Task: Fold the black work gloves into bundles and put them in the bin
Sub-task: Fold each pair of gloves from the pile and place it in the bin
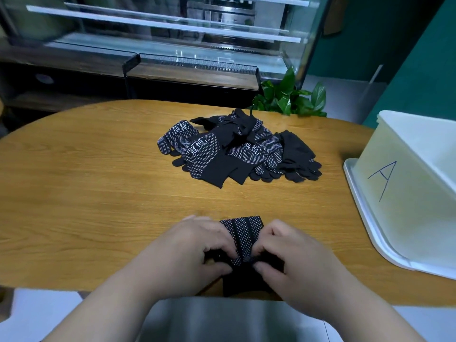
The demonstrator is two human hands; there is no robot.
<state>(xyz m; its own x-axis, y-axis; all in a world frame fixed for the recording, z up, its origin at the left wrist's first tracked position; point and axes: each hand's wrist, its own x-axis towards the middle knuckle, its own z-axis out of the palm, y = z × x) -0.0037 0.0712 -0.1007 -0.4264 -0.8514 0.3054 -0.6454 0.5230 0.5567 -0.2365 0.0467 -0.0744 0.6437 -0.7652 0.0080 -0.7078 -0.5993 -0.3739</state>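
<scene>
I read blue handwritten "A" on side wall of white bin (404,193). I make out white boxed print "冠恒" on three dotted black gloves in glove pile (237,146), each print turned different way, rightmost partly covered.

The glove pile (237,149) is black with tiny white dots and white printed characters (a few look plain black). Near glove (243,232) has the same dots. Table (86,193) is honey-brown woodgrain, bin (419,218) white with a blue A, plant (288,97) green.
</scene>
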